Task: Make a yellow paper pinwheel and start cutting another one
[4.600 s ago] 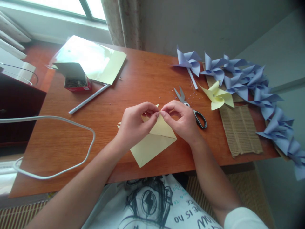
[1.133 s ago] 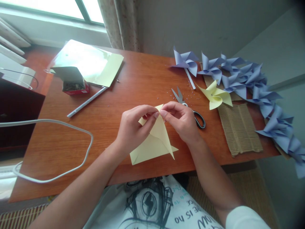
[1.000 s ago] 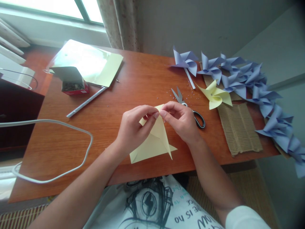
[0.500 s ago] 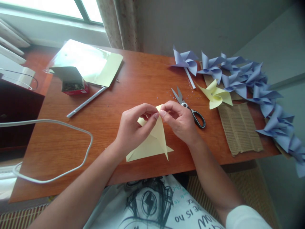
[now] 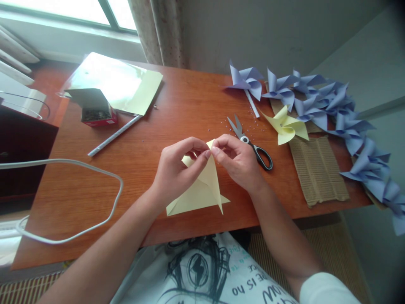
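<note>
Wooden desk (image 5: pixel 177 105), reddish-brown, set under a window (image 5: pixel 63 8) with a curtain (image 5: pixel 158 29) and a grey wall behind. At the near middle, a yellow sheet (image 5: pixel 202 192), partly folded, is held with its lower points resting on the desk and its upper flaps raised. The left hand (image 5: pixel 177 173) and the right hand (image 5: pixel 238 162) are brought together over it; the fingers of both are narrowed to a pinch on the flap tips, thumb and forefinger nearly touching across the gap.

Scissors (image 5: pixel 253 143) are lying just beyond the right hand, blades pointing far-left, with small beads (image 5: pixel 253 124) scattered around them. To the right, a finished yellow pinwheel (image 5: pixel 287 126) is placed beside a row of blue pinwheels (image 5: pixel 332 109) and a piece of corrugated card (image 5: pixel 316 169). At the far left are seen a yellow paper stack (image 5: pixel 126 86), an open red box (image 5: pixel 98 114) and a rolled paper stick (image 5: pixel 115 135). A white cable (image 5: pixel 95 169) is looped over the near left.

Risk, as judged: the gathered tips may slip from the pinch and spring back if the grip is loosened, since folded paper is springy; the thin sheet may also be creased or torn if it is pulled too tightly toward the centre.
</note>
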`<state>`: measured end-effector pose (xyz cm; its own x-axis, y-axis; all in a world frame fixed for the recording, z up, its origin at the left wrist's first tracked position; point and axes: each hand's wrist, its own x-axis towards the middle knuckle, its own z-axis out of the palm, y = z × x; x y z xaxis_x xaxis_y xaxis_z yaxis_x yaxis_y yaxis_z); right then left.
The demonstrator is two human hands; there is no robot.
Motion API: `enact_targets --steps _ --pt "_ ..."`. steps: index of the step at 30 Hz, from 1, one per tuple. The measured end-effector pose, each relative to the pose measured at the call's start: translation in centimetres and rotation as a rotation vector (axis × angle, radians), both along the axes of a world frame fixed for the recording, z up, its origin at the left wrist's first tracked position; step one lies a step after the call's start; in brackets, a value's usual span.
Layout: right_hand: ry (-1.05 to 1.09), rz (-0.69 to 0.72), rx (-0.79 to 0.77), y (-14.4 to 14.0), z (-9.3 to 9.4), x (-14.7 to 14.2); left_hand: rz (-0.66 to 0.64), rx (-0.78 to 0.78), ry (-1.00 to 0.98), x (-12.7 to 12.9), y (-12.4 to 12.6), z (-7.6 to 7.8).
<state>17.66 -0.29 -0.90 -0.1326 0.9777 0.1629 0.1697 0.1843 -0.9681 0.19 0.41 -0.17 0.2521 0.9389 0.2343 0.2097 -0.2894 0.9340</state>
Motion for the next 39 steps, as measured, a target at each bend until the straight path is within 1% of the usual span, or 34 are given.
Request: enact_targets --steps 10,12,14,15,17,18,20,21,23,26,30,33,35,37,39 --pt "0.027 0.009 -0.052 0.0 0.2 -0.2 -0.007 -0.001 -0.015 -0.1 0.1 0.0" --pt "0.018 -0.021 -0.065 0.1 0.4 0.2 -0.002 -0.003 -0.022 -0.1 0.1 0.0" --pt "-0.037 -0.107 -0.054 0.2 0.6 1.4 0.008 0.0 -0.029 -0.1 0.1 0.0" --pt "-0.085 -0.182 -0.034 0.2 0.7 2.4 0.014 0.002 -0.033 -0.1 0.1 0.0" --pt "-0.265 -0.337 0.006 -0.1 0.7 4.6 0.023 0.004 -0.043 -0.1 0.1 -0.1" --pt "-0.399 -0.392 0.013 -0.4 0.7 5.8 0.027 0.004 -0.047 -0.2 0.2 -0.1" --pt "-0.689 -0.451 0.024 -1.4 0.5 7.8 0.031 0.0 -0.05 -0.3 0.2 -0.1" --pt "-0.796 -0.445 0.011 -2.0 0.4 8.5 0.031 -0.002 -0.051 -0.3 0.2 -0.1" --pt "-0.923 -0.42 -0.025 -3.0 0.3 9.0 0.025 -0.005 -0.051 -0.3 0.2 -0.1" --pt "-1.062 -0.377 -0.06 -3.7 0.1 8.2 0.011 -0.004 -0.046 -0.3 0.2 -0.1" --pt "-1.173 -0.39 -0.099 -3.1 -0.2 6.8 0.008 0.013 -0.039 -0.3 0.1 -0.4" --pt "-1.199 -0.387 -0.122 -2.6 -0.1 6.6 0.013 0.005 -0.055 -0.4 0.2 -0.7" --pt "-1.162 -0.4 -0.135 -2.6 0.0 6.9 0.008 -0.021 -0.083 -0.5 0.2 -0.9" --pt "-1.036 -0.439 -0.133 -2.9 0.0 7.5 0.001 -0.054 -0.111 -0.5 0.2 -1.0" --pt "-0.769 -0.465 -0.138 -3.3 0.0 8.2 -0.007 -0.083 -0.133 -0.6 0.2 -1.0"
